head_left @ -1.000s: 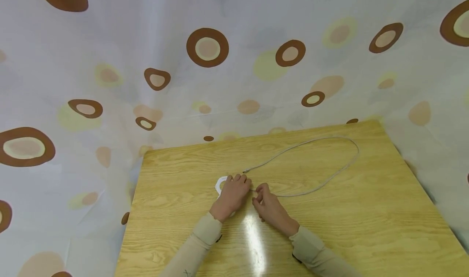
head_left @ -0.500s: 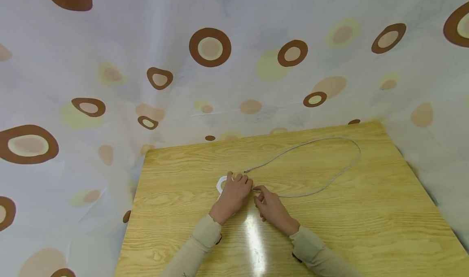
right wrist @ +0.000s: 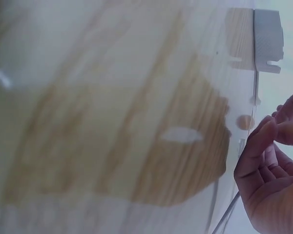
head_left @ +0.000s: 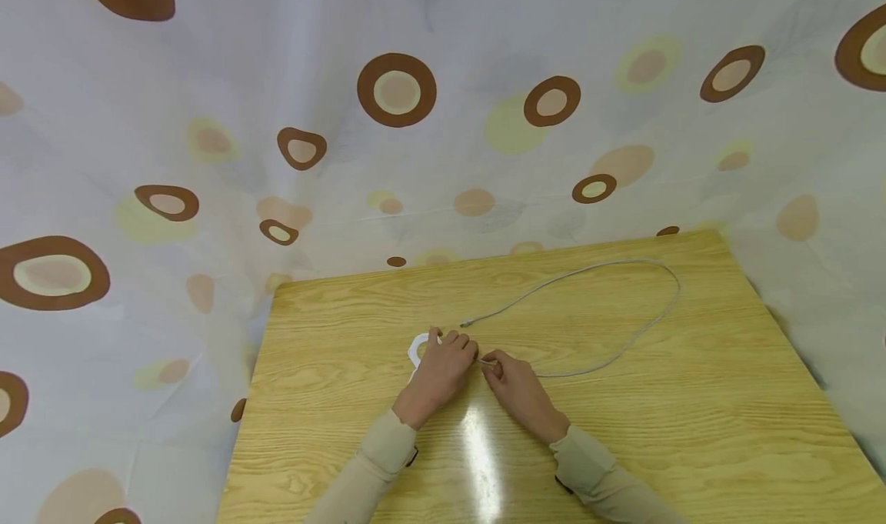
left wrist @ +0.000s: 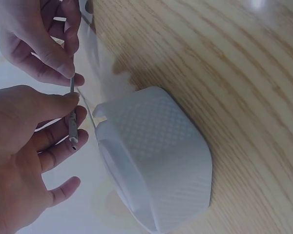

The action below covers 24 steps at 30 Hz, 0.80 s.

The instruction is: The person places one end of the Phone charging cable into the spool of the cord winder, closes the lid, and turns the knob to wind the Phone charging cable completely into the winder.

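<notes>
A thin grey USB cable (head_left: 640,330) lies in a wide loop on the table, one plug end (head_left: 466,323) just beyond my left hand. My left hand (head_left: 438,374) pinches the cable near its other plug (left wrist: 73,132), which points out past the thumb in the left wrist view. Right behind it, my right hand (head_left: 524,397) pinches the same cable between thumb and forefinger. Beside the left hand stands a white faceted holder (left wrist: 156,151) with textured sides and a notched edge; in the head view the hand covers much of it.
The wood-grain table (head_left: 332,332) carries a bright light reflection in front of the hands. Behind and beside it hangs a pale curtain (head_left: 457,155) with brown and yellow ring patterns. The cable's loop stretches toward the table's far right.
My right hand has shifted slightly and its fingers have closed together on the cable. The near stretch of cable has moved a little; the left hand stays in nearly the same place.
</notes>
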Each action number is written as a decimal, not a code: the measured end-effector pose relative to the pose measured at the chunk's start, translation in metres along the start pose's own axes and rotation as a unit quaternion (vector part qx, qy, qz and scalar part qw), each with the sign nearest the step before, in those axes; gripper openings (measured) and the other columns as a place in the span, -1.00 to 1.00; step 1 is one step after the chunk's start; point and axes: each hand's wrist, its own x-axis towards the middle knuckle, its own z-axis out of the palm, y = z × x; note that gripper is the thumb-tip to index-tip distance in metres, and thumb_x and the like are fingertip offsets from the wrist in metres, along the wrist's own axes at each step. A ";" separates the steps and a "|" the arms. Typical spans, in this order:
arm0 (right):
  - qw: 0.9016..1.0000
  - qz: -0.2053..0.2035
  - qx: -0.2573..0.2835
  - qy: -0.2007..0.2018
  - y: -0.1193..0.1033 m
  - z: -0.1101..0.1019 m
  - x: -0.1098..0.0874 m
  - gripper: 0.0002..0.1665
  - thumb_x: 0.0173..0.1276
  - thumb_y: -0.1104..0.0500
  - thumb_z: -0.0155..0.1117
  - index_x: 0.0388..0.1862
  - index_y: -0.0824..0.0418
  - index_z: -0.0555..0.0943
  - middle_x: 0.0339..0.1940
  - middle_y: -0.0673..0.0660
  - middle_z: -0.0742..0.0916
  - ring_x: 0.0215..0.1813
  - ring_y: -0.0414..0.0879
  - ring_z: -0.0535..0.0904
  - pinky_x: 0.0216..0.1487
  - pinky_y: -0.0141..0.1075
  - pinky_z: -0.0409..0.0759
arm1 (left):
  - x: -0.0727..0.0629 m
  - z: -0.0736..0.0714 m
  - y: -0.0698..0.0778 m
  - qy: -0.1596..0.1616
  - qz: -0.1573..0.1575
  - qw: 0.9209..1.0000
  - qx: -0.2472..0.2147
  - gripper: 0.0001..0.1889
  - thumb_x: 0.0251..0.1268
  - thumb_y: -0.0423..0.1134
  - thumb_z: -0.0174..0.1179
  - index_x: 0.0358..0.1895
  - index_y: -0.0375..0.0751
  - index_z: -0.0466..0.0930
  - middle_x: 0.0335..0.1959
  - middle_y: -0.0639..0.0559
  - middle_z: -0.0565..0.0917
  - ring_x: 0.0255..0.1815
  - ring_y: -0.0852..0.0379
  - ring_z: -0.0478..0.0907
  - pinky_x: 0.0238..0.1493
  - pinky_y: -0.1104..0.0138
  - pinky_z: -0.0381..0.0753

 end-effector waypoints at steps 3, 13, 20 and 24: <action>1.000 -0.003 -0.008 0.007 0.000 0.000 0.001 -0.82 0.57 0.24 0.29 0.02 0.29 0.73 -0.57 -0.05 0.61 -0.59 -0.31 0.37 -0.49 -0.43 0.39 | -0.001 0.000 0.000 0.001 -0.003 1.000 -0.010 -0.94 0.56 -0.14 0.26 -0.13 0.09 0.72 -0.18 0.20 0.74 -0.11 0.18 0.67 0.26 0.01 0.57; 1.000 0.016 -0.020 0.001 -0.001 -0.002 0.000 -0.85 0.58 0.17 0.31 -0.09 0.24 0.73 -0.59 -0.06 0.63 -0.60 -0.28 0.40 -0.52 -0.42 0.38 | -0.005 0.001 0.000 -0.005 -0.005 0.999 -0.033 -0.94 0.54 -0.12 0.28 -0.11 0.12 0.74 -0.16 0.21 0.73 -0.08 0.18 0.66 0.28 0.00 0.57; 1.000 0.003 -0.028 0.002 -0.001 -0.004 -0.002 -0.84 0.57 0.17 0.31 -0.07 0.23 0.76 -0.63 -0.08 0.60 -0.65 -0.30 0.32 -0.58 -0.44 0.28 | -0.005 0.000 0.004 0.009 -0.001 1.000 -0.028 -0.90 0.54 -0.08 0.29 -0.06 0.13 0.77 -0.15 0.20 0.74 -0.09 0.17 0.67 0.30 -0.05 0.57; 0.999 -0.014 -0.048 0.016 0.000 -0.005 -0.003 -0.83 0.54 0.15 0.35 -0.07 0.19 0.80 -0.70 -0.11 0.53 -0.67 -0.33 0.23 -0.60 -0.45 0.20 | -0.006 0.000 0.006 0.018 0.000 0.999 -0.035 -0.91 0.53 -0.06 0.30 -0.10 0.14 0.78 -0.18 0.19 0.72 -0.10 0.16 0.66 0.30 -0.05 0.57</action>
